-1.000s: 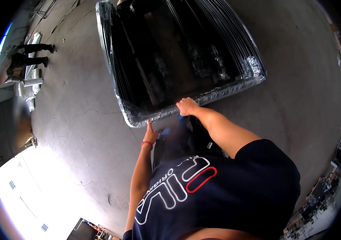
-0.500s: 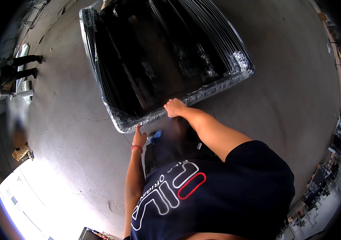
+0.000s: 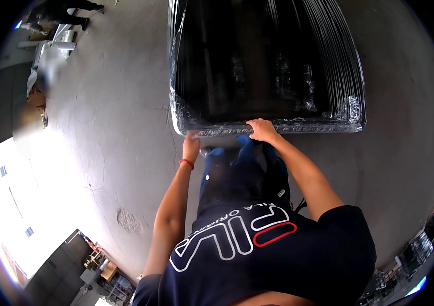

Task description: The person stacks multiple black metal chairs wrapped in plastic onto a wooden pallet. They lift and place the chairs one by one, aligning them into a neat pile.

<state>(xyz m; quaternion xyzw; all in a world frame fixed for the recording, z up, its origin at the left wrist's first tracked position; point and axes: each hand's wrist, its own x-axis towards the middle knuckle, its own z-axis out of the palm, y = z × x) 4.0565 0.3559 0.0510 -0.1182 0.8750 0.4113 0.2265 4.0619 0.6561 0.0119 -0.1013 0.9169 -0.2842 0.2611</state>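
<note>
A large bundle (image 3: 257,66) of long black parts, wrapped in clear stretch film, stands on the floor in front of me. Its near edge (image 3: 222,130) runs crosswise as a film-covered bar. My right hand (image 3: 262,130) grips this bar near its middle, fingers curled over the top. At the bar's left end my left hand (image 3: 191,148), with a red band at the wrist, has its curled fingers up against the edge. Their tips are partly hidden there.
Concrete floor (image 3: 120,102) surrounds the bundle. A person in dark clothes (image 3: 56,15) is at the far left, near pale rolls (image 3: 64,46). Bright light falls through an opening on the left. Shelves with assorted goods (image 3: 107,273) stand at lower left; wrapped stacks (image 3: 421,250) line the right.
The bundle now sits further right in view and its near edge has turned to lie nearly straight across. Both hands stay at that edge. My feet and legs show more clearly below it.
</note>
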